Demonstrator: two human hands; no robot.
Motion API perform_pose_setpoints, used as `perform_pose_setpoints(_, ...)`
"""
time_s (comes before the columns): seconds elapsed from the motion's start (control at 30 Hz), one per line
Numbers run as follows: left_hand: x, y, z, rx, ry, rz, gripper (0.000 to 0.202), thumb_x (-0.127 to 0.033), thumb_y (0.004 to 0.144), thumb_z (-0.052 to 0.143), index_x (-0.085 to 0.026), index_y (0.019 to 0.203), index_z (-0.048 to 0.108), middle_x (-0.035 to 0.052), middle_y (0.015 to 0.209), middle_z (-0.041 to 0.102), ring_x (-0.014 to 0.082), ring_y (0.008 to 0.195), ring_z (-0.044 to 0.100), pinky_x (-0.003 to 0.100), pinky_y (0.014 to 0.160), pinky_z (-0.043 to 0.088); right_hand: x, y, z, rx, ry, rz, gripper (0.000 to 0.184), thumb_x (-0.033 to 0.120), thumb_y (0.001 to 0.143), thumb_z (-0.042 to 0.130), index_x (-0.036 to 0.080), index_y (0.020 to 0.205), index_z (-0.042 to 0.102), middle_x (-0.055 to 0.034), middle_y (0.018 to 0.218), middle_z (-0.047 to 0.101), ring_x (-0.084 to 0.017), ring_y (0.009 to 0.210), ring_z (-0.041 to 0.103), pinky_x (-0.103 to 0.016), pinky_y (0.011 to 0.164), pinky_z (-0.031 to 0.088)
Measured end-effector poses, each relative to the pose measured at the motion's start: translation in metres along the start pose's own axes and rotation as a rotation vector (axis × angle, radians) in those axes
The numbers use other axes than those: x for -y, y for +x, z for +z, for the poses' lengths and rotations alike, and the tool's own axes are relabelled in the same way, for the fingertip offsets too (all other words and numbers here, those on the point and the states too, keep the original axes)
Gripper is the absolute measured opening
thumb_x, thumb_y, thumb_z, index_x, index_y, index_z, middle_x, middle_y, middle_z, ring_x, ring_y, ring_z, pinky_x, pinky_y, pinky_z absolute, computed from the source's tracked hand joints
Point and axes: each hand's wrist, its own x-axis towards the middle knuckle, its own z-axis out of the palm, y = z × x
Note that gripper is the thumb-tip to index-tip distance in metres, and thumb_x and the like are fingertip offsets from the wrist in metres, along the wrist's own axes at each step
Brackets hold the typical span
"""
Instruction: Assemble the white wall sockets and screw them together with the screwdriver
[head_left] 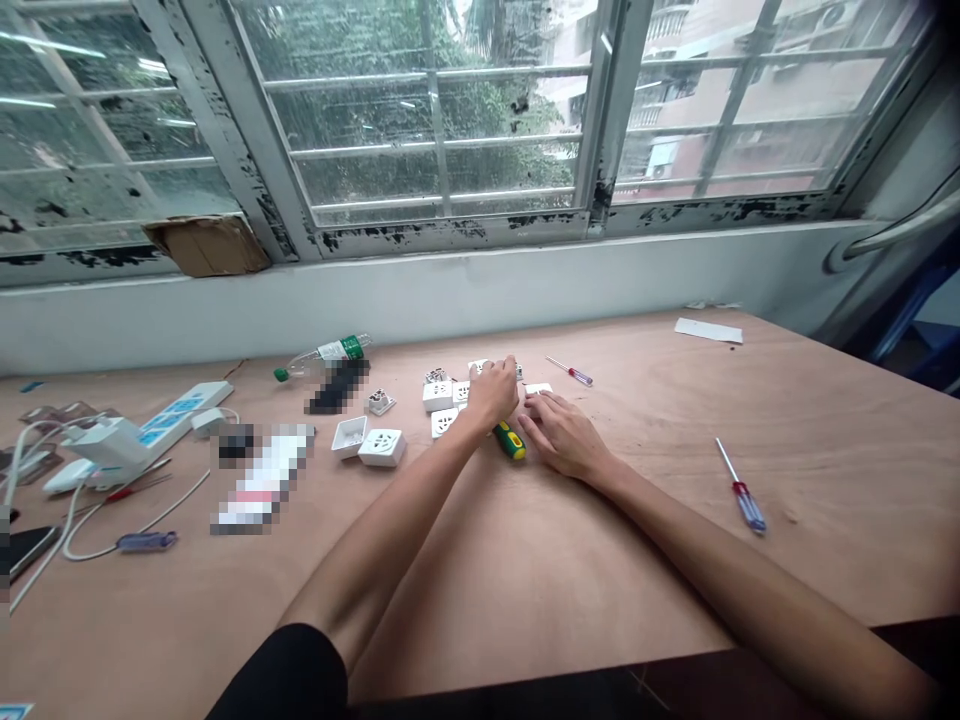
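My left hand (493,392) reaches in among the white wall sockets (437,396), fingers bent downward and closed. What its fingertips grip is hidden behind the hand. My right hand (564,432) lies low on the table, fingers stretched out and slightly apart. Its fingertips touch the near edge of a white square piece (538,388), partly covered by them. Between the hands lies a green and yellow screwdriver handle (510,441), its upper end hidden by my left wrist. Left of the group are another socket (382,447), an open white box (349,437) and a loose socket insert (380,401).
A small screwdriver (571,371) lies behind my right hand; a larger one (741,487) lies to the right. A plastic bottle (322,357) rests near the wall. On the left are a power strip (180,415), white cables and a blurred packet (264,480).
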Motion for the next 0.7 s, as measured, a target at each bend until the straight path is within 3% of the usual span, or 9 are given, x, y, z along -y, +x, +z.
perform_pose_setpoints(0.2,0.005,0.041,0.004,0.121,0.019,0.016,0.065,-0.007,0.088,0.044,-0.016,0.15,0.026,0.0192,0.141,0.051,0.0319,0.133,0.043,0.055,0.106,0.036,-0.004,0.001,0.002,0.014,-0.01,0.05,0.025,0.033,0.101,0.037,0.02,0.109,0.056,-0.012,0.111,0.066,-0.026,0.112,0.057,-0.041,0.097,0.044)
perform_pose_setpoints(0.27,0.005,0.048,0.007,0.17,0.019,0.011,0.066,-0.008,0.087,0.046,-0.015,0.15,0.026,0.0206,0.139,0.053,0.0343,0.131,0.045,0.06,0.104,0.036,-0.005,0.001,0.001,0.017,-0.012,0.044,0.024,0.032,0.101,0.037,0.02,0.11,0.056,-0.0119,0.111,0.067,-0.026,0.112,0.057,-0.042,0.098,0.044)
perform_pose_setpoints(0.47,-0.003,0.048,0.014,0.167,0.034,-0.016,0.06,-0.009,0.086,0.049,-0.012,0.144,0.034,0.0225,0.129,0.06,0.0347,0.128,0.046,0.063,0.105,0.031,-0.008,-0.001,-0.001,0.018,-0.024,0.045,0.023,0.029,0.099,0.04,0.018,0.11,0.057,-0.0127,0.111,0.066,-0.027,0.11,0.057,-0.04,0.097,0.045)
perform_pose_setpoints(0.7,-0.01,0.039,0.015,0.148,-0.002,-0.055,0.058,-0.014,0.086,0.053,-0.013,0.141,0.037,0.0207,0.13,0.058,0.0362,0.127,0.047,0.064,0.107,0.029,-0.019,-0.003,0.004,0.023,-0.022,0.051,0.026,0.013,0.093,0.04,0.017,0.111,0.058,-0.0131,0.112,0.065,-0.026,0.109,0.057,-0.038,0.096,0.045)
